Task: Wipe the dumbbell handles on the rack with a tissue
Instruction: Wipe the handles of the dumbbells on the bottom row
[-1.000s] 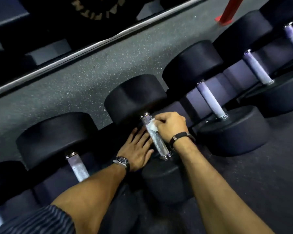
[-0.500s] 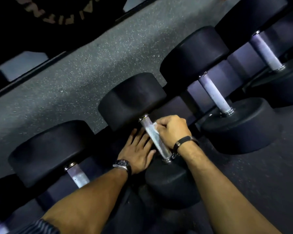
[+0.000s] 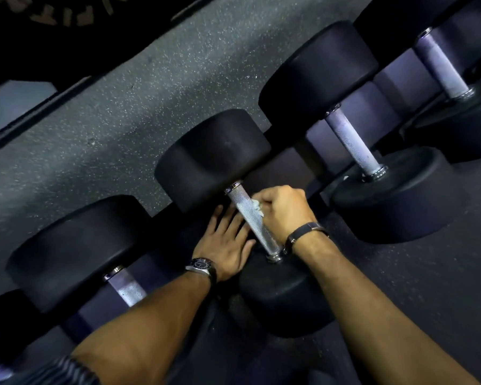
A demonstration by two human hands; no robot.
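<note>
A row of black dumbbells lies on a low rack. The middle dumbbell has a knurled silver handle (image 3: 249,215) running between its two black heads. My right hand (image 3: 282,211) grips a crumpled white tissue (image 3: 256,208) and holds it against the right side of that handle, near its upper half. My left hand (image 3: 225,244) lies flat with straight fingers on the dark rack just left of the handle, under it. The lower head (image 3: 281,295) of this dumbbell sits between my forearms.
Another dumbbell with a pale handle (image 3: 353,143) lies to the right, a further one (image 3: 442,68) beyond it, and one (image 3: 127,290) to the left. Speckled grey rubber floor (image 3: 122,120) runs behind the rack. Dark floor (image 3: 442,287) lies at the right.
My right hand with the tissue has slid slightly along the handle. The left hand stays flat beside it. The camera has moved closer and tilted.
</note>
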